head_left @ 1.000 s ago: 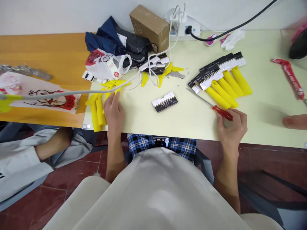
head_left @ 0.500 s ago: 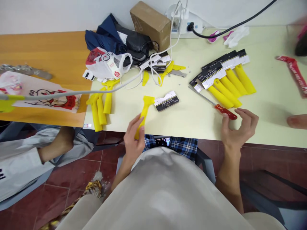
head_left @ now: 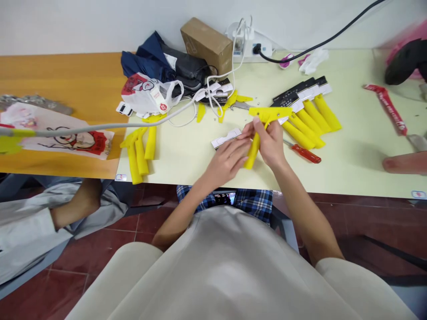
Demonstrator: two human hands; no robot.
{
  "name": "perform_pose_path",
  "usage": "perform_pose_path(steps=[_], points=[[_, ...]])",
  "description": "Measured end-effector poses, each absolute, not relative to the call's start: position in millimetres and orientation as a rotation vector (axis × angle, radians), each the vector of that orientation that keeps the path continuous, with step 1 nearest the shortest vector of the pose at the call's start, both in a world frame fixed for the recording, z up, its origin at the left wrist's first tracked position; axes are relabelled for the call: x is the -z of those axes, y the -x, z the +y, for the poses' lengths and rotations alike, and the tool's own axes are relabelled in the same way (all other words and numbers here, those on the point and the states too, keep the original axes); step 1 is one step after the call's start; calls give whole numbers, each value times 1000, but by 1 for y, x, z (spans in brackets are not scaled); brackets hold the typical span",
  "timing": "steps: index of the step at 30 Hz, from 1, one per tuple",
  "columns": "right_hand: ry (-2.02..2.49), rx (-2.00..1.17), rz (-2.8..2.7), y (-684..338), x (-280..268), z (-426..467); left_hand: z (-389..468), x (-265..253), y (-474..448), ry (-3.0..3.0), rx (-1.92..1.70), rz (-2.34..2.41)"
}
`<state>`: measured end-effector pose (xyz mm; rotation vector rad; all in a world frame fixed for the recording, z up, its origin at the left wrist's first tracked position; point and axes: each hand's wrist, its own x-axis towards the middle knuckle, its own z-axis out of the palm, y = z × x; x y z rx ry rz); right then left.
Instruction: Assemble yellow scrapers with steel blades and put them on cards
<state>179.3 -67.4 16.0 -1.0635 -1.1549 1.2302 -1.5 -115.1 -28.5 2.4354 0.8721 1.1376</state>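
My right hand (head_left: pixel 271 142) grips a yellow scraper (head_left: pixel 253 153) with a wide T-shaped head, its thumb near the neck and the handle slanting toward me. Close against the scraper's left side is my left hand (head_left: pixel 223 164), fingers stretched out, their tips by the handle; whether they touch it I cannot tell. Partly covered by that hand, a black and white card sleeve (head_left: pixel 227 138) lies on the table. A red-handled screwdriver (head_left: pixel 306 154) rests right of my right hand, its shaft mostly hidden. Beyond it lie several yellow scrapers (head_left: pixel 308 118) with card sleeves on their heads.
More yellow scrapers (head_left: pixel 136 153) lie at the left. Behind are a plastic bag (head_left: pixel 151 93), a cardboard box (head_left: pixel 207 44), a power strip (head_left: pixel 263 46) and loose white cables. A red strap (head_left: pixel 388 109) and another person's finger (head_left: pixel 405 163) are at the right.
My right hand has left the screwdriver on the table and moved left to take the scraper. The scraper has moved right and up, from my left hand into my right.
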Motion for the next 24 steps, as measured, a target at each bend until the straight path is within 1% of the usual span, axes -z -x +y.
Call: perform_pose_path(steps=[4,7,12,14,16,20,24], points=[[1026,-1418,-918,-176,-13,-4,-95,36,54,-2563,-718,1137],[993,-1523,-857,-175,-10,17,-98,35,99,-2525,-700,1232],[914,-1637,-774,-179,1,14,-94,30,154,-2490,-755,1445],[862,-1663,-755,-180,6,9,-85,27,150,-2510,-780,1478],[815,-1709,-760,-181,8,7,-70,24,129,-2530,-798,1408],[768,-1880,-766,-182,8,6,-25,19,62,-2584,-642,1184],[734,-1937,-726,-185,9,6,24,25,21,-2613,-568,1197]])
